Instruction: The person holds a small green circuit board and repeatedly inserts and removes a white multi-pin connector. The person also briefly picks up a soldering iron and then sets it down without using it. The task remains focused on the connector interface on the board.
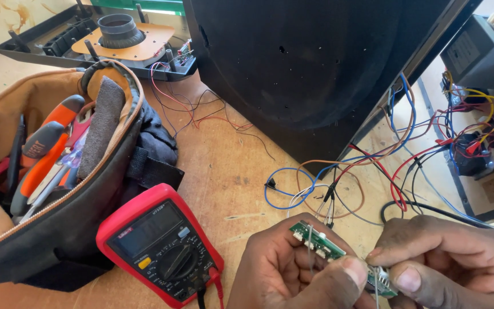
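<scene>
At the lower right of the frame, the left hand (293,274) and right hand (447,260) both pinched a small green circuit board (322,243), right of the red multimeter (158,243).

Left hand (293,274) curled, thumb pressed forward; right hand (453,260) beside it, thumb and forefinger pinched together.

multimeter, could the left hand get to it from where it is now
Probably yes. The red multimeter lies flat on the table just beside the left hand with nothing between them, but that hand's fingers are pinching the green circuit board, so it would have to let go first.
</scene>
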